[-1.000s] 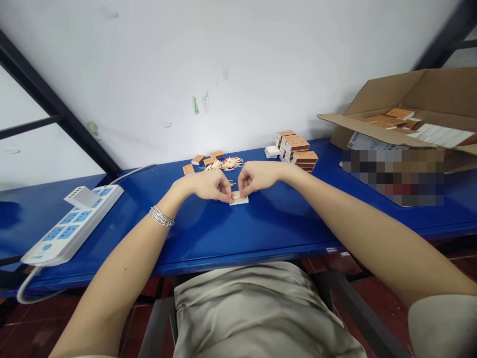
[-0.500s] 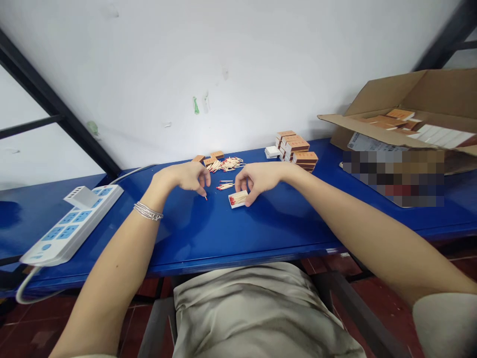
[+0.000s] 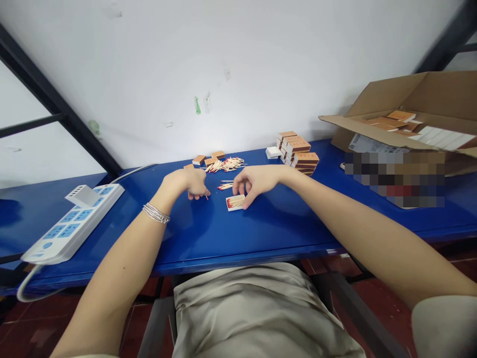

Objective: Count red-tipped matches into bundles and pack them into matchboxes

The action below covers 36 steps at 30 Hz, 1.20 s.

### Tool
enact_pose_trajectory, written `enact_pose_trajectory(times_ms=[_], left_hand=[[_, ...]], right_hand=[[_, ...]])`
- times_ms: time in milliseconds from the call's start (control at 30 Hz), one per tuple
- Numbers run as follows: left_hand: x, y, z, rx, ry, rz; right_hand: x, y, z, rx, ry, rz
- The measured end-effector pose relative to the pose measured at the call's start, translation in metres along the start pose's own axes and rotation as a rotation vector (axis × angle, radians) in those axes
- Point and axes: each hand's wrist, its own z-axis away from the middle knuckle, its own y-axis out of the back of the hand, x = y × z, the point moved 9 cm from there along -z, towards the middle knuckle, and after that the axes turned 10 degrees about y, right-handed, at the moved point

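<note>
My left hand [image 3: 194,183] is closed in a pinch low over the blue table. Between its fingertips is a match [image 3: 207,198], only its red end showing. My right hand [image 3: 257,182] curves around the right end of a white matchbox tray [image 3: 230,208], thumb on the near side and fingers behind. Matches with red heads lie side by side in this tray. Just beyond it is a small bunch of loose matches [image 3: 225,186], and a larger pile of matches [image 3: 231,164] sits farther back.
Brown matchboxes [image 3: 217,155] surround the pile. Stacked matchboxes [image 3: 298,145] and a white tray [image 3: 273,152] stand at the wall. An open cardboard box [image 3: 387,99] of matchboxes is at right, a power strip [image 3: 74,223] at left.
My left hand has turned and shifted slightly, uncovering a brown matchbox behind it. The tray under my right hand has moved a little left and nearer to me.
</note>
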Motion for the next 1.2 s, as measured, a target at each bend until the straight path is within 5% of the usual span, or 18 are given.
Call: enact_pose_trajectory(times_ms=[233,500,733,967,1200], left_hand=[[0.027,0.008,0.006,0.19,-0.152,-0.112],[0.056,0.012,0.015,0.321,-0.387,-0.006],[0.048,0.024,0.012,0.458,-0.387,0.014],[0.042,0.012,-0.001,0.293,-0.36,-0.007],[0.036,0.014,-0.012,0.348,-0.37,0.007]], right_hand=[[0.027,0.038,0.004,0.377,-0.086,0.159],[0.029,0.036,0.002,0.387,-0.112,0.207],[0.026,0.029,-0.005,0.382,-0.058,0.158],[0.026,0.018,-0.016,0.371,-0.03,0.209],[0.016,0.015,-0.02,0.444,0.042,0.219]])
